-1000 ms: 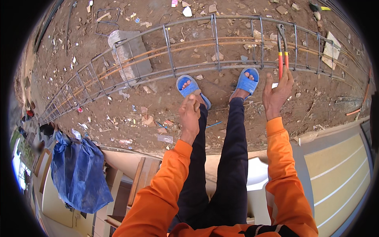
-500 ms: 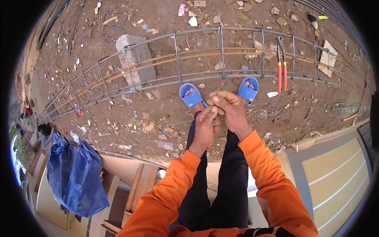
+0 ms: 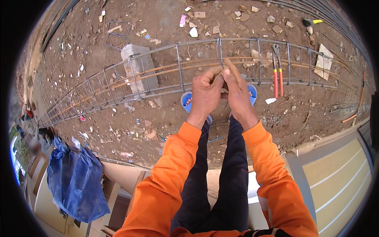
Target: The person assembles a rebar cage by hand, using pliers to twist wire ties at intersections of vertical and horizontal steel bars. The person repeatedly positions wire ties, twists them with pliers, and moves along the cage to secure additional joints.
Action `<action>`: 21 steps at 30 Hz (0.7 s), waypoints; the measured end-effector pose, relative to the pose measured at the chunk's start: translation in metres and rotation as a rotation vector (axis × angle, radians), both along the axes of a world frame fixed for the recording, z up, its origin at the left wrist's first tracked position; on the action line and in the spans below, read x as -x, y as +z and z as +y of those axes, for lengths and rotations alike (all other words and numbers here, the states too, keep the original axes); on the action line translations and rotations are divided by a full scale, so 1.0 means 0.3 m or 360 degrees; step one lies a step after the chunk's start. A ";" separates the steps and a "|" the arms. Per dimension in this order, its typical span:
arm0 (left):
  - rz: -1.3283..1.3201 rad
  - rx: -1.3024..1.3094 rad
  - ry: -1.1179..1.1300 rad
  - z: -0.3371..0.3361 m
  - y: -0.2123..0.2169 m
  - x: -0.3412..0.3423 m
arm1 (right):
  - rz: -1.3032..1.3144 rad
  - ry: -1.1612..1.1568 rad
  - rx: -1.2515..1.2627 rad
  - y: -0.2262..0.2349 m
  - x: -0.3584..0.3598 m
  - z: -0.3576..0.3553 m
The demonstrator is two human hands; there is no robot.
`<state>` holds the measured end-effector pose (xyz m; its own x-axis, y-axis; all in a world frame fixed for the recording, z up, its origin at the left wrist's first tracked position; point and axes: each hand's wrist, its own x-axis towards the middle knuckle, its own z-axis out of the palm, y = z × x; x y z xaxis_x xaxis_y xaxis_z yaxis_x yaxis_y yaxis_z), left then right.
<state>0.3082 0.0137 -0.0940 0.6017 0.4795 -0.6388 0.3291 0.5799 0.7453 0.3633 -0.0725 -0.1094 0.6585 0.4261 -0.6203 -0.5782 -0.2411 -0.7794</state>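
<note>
My left hand (image 3: 206, 94) and my right hand (image 3: 239, 95) meet in front of me, thumbs and fingers pinched together. What lies between the fingertips is too small to make out; a thin dark strand shows just below them. Beyond the hands, a long cage of steel reinforcing bars (image 3: 179, 67) lies across the ground, with square stirrups and rusty bars inside. The fingertips overlap the cage in the view; I cannot tell whether they touch it. Pincers (image 3: 280, 82) with red and yellow handles lean across the cage to the right.
A concrete block (image 3: 149, 82) sits under the cage at left. My feet in blue sandals (image 3: 253, 94) stand close to its near side. Loose bars (image 3: 292, 6), a bent stirrup (image 3: 118, 39) and rubble lie beyond. A blue sheet (image 3: 77, 181) hangs at lower left.
Both hands have moved forward, away from my body, toward the cage. They are still together, and the fingers of the right hand now point farther ahead.
</note>
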 end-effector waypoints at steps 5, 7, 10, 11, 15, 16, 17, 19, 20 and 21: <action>0.0014 -0.0087 0.0018 0.071 -0.082 -0.105 | -0.0702 0.0008 0.0217 -0.027 -0.026 -0.038; 0.0074 -0.0132 -0.0009 0.103 -0.089 -0.154 | -0.1172 0.0148 0.0350 -0.042 -0.058 -0.061; 0.0054 -0.0137 -0.0035 0.113 -0.106 -0.199 | -0.1208 0.0229 0.0461 -0.033 -0.099 -0.089; 0.0032 -0.0079 -0.0009 0.103 -0.108 -0.207 | -0.1151 0.0215 0.0457 -0.030 -0.112 -0.087; 0.0082 0.0149 0.0031 0.038 -0.105 -0.247 | -0.1108 0.0197 0.0424 -0.060 -0.153 -0.105; 0.0101 0.0149 0.0050 0.037 -0.119 -0.256 | -0.1122 0.0237 0.0402 -0.068 -0.160 -0.109; 0.0121 0.0150 0.0069 0.043 -0.145 -0.260 | -0.1136 0.0278 0.0380 -0.077 -0.168 -0.114; 0.0049 0.0314 0.0143 0.061 -0.209 -0.254 | -0.0681 0.0215 0.0264 -0.080 -0.187 -0.113; -0.0046 0.0475 0.0197 0.075 -0.246 -0.245 | -0.0217 0.0109 0.0168 -0.073 -0.198 -0.109; -0.0145 0.0630 0.0247 0.088 -0.277 -0.237 | 0.0245 0.0001 0.0066 -0.069 -0.215 -0.101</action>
